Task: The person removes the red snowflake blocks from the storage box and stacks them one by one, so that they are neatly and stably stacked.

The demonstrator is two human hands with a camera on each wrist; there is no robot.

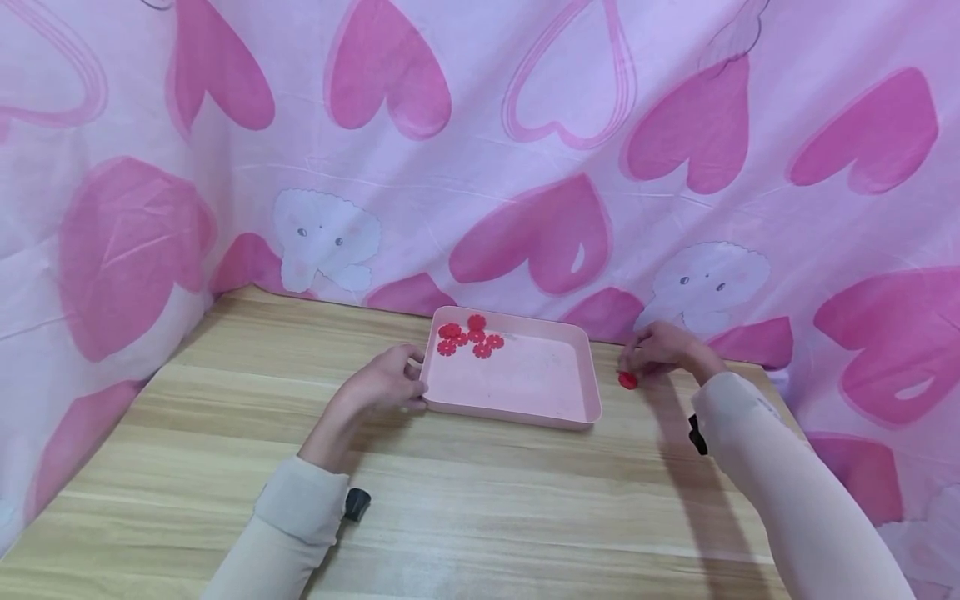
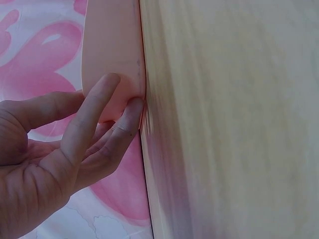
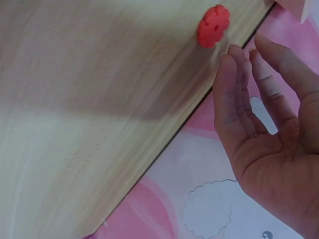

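The left hand (image 1: 386,385) holds the near-left corner of the shallow pink plastic tray (image 1: 525,412) to steady it, while the right hand (image 1: 663,350), its grip relaxed and empty, reaches the small red flower-shaped disc (image 1: 627,381) lying near the counter's (image 1: 480,500) far edge.

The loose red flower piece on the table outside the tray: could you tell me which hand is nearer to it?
The right hand is nearer, just beside the red flower piece. The left hand holds the pink tray at its far side.
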